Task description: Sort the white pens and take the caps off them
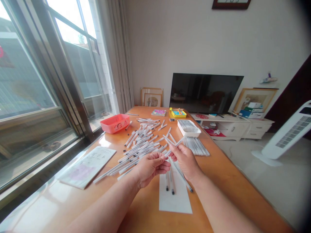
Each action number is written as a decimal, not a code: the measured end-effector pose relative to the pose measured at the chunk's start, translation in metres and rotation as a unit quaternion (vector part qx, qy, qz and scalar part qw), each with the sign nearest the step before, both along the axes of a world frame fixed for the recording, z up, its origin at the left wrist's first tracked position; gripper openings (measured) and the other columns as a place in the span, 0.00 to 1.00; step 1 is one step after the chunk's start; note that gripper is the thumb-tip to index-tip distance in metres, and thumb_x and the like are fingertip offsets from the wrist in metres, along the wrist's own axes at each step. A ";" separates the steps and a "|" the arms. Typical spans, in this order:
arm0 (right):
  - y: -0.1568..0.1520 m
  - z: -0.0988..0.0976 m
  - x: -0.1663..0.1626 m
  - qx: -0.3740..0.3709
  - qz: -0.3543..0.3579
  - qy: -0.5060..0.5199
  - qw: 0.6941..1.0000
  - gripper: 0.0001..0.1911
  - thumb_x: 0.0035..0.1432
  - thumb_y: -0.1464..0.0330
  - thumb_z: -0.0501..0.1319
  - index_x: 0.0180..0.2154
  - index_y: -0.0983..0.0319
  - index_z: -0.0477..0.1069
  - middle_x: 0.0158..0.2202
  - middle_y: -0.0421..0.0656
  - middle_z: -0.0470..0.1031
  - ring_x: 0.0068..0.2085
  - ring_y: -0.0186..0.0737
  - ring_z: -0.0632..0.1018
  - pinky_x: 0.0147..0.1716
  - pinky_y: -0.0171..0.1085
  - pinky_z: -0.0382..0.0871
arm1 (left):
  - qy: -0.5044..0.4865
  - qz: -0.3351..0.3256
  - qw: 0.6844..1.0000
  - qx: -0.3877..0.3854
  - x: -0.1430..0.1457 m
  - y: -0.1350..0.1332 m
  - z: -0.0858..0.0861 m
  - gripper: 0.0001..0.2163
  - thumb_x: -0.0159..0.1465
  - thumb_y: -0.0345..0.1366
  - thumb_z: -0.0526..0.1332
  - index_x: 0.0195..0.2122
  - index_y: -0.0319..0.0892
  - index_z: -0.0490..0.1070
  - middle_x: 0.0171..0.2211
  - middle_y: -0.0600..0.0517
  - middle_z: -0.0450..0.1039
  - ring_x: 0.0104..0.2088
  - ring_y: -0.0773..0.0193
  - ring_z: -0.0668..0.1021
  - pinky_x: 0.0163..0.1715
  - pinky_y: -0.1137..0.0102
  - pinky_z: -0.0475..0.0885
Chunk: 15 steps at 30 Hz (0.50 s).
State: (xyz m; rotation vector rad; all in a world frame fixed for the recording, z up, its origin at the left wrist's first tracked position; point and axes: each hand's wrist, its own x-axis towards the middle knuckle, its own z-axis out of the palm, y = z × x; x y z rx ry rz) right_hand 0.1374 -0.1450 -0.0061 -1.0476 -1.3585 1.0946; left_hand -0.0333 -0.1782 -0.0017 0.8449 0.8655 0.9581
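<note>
In front of me, my right hand (186,161) is closed on a slim whitish pen (180,141), which slants up to the right. My left hand (153,166) pinches near the pen's lower end, its other fingers curled; the exact contact is hidden by the fingertips. Under the hands lies a white sheet of paper (175,205), with several black-tipped pens (172,184) on and beside it. Beyond my left hand spreads a loose pile of pens (138,150), clear-bodied with black ends. Right of the hands is a neat row of pens (196,146).
A white tray (193,133) holding pens stands behind the row. To the left are a red plastic basket (114,125) and a notebook (87,165). Farther back sit a yellow box (178,113) and a colourful booklet (158,112). The wooden table (225,184) ends at the right.
</note>
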 end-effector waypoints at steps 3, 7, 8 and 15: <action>0.002 -0.001 0.002 0.020 -0.009 -0.014 1.000 0.23 0.60 0.47 0.62 0.28 0.60 0.71 0.25 0.40 0.74 0.27 0.37 0.70 0.31 0.38 0.64 | 0.004 0.009 1.000 0.017 0.000 0.000 -0.001 0.11 0.62 0.40 0.69 0.39 0.36 0.74 0.35 0.43 0.79 0.31 0.66 0.80 0.35 0.73 0.73; 0.000 0.000 0.001 0.034 -0.004 -0.004 0.999 0.22 0.60 0.48 0.62 0.27 0.60 0.70 0.25 0.40 0.72 0.27 0.36 0.69 0.31 0.38 0.63 | 0.011 0.021 0.999 0.042 0.001 0.000 -0.001 0.14 0.61 0.42 0.70 0.38 0.37 0.74 0.33 0.44 0.79 0.30 0.66 0.79 0.33 0.73 0.72; 0.000 0.000 0.000 0.035 0.000 0.000 0.999 0.22 0.60 0.49 0.62 0.27 0.60 0.70 0.25 0.40 0.72 0.27 0.36 0.69 0.31 0.38 0.63 | 0.014 0.024 0.999 0.047 0.002 0.000 -0.001 0.14 0.61 0.43 0.70 0.37 0.37 0.74 0.33 0.44 0.79 0.30 0.66 0.79 0.33 0.73 0.71; 0.000 0.001 -0.004 0.046 0.007 0.009 0.999 0.22 0.60 0.49 0.63 0.27 0.60 0.70 0.25 0.39 0.72 0.27 0.36 0.69 0.32 0.37 0.63 | 0.016 0.047 0.996 0.077 0.004 -0.003 -0.001 0.14 0.59 0.44 0.71 0.35 0.37 0.74 0.31 0.44 0.79 0.30 0.65 0.79 0.34 0.71 0.71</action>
